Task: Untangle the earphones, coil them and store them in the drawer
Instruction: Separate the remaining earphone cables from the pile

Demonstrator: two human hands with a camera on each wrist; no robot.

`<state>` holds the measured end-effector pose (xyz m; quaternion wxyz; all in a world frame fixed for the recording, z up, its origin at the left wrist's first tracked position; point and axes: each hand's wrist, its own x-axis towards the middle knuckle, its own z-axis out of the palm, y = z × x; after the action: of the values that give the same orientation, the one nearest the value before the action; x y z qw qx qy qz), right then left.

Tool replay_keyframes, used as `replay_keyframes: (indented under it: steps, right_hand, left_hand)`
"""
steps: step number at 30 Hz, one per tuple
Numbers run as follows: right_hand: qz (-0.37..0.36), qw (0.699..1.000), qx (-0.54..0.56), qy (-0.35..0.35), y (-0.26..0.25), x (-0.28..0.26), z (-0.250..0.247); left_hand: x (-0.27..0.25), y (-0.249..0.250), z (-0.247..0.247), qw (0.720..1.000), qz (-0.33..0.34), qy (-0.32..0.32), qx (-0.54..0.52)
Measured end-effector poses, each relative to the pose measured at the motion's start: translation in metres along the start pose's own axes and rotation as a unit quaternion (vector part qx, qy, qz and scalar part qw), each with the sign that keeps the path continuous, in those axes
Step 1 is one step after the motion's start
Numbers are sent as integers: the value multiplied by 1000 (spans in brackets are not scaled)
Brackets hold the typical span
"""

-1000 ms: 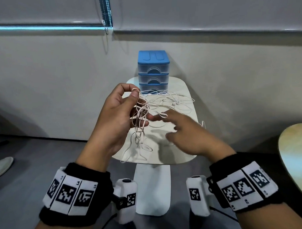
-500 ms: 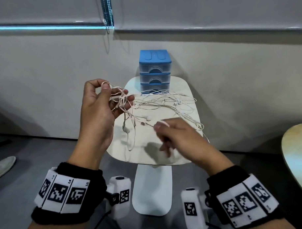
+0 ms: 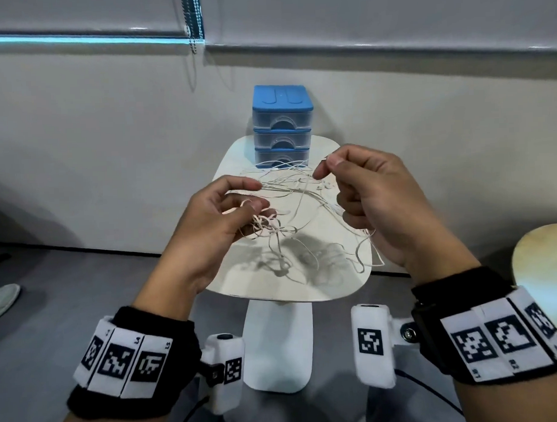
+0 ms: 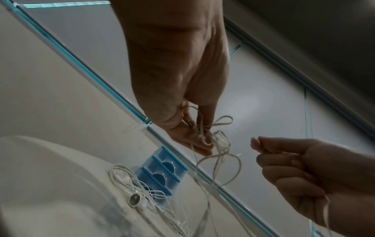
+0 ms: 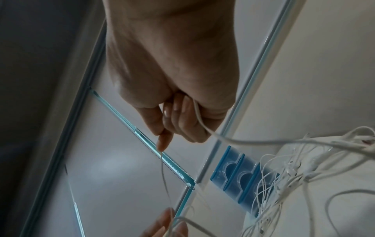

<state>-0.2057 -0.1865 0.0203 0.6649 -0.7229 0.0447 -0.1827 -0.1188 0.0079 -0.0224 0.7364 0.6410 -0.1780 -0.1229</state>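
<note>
White earphones [image 3: 289, 191] lie in a tangle, partly on the small white table [image 3: 257, 287] and partly lifted between my hands. My left hand [image 3: 239, 209] pinches a knotted bunch of loops [image 4: 215, 141] above the table's left side. My right hand [image 3: 355, 183] pinches a thin strand at its fingertips [image 5: 162, 144], and another cord [image 5: 198, 115] runs through its curled fingers. An earbud [image 4: 134, 198] rests on the tabletop. The blue drawer unit [image 3: 282, 125] stands at the table's far end with all three drawers shut.
The wall rises close behind the table, with a blind cord [image 3: 193, 24] hanging above. A second round wooden table [image 3: 547, 264] edges in at the right. A shoe [image 3: 2, 299] is on the grey floor at far left.
My right hand has risen from low over the table to the right and now pinches a strand higher up. My left hand has dropped and moved right, still holding the knotted bunch.
</note>
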Motion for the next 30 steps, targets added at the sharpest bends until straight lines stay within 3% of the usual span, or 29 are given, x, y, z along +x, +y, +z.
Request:
replay_keyframes:
  steps: [4,10,12,15,18,20,22,24,26,28,30]
  right_hand:
    - [-18,999,-7,36,-2,8,1]
    - [-35,987,-132,82,7,21,-7]
    - [-29,983,-154,96,12,24,-11]
    - [-30,980,-161,111,18,28,-18]
    - [-25,976,-184,115,16,29,-21]
    - [-37,952,-278,120,17,28,-21]
    - [-67,900,-408,135,18,22,-16]
    - [-150,877,-432,148,15,10,-8]
    - [-229,899,-357,109,12,0,-1]
    - [-185,938,-292,3,10,-9,8]
    - [-127,946,-292,-65,16,-12,13]
  left_hand:
    - [-1,5,-3,995,-2,-35,98]
    - [-5,8,-4,990,-36,-90,104]
    - [-7,11,-5,987,-44,-128,88]
    - [-8,10,-4,968,-27,-184,170]
    - [-6,7,1,973,-29,-151,171]
    - [-5,8,3,980,-38,-130,145]
    - [-4,10,5,984,-47,-120,127]
    - [-5,10,9,985,-47,-115,124]
    - [-7,10,13,985,-45,-107,124]
    - [-8,10,17,987,-40,-99,121]
    - [-8,11,19,988,-33,-93,120]
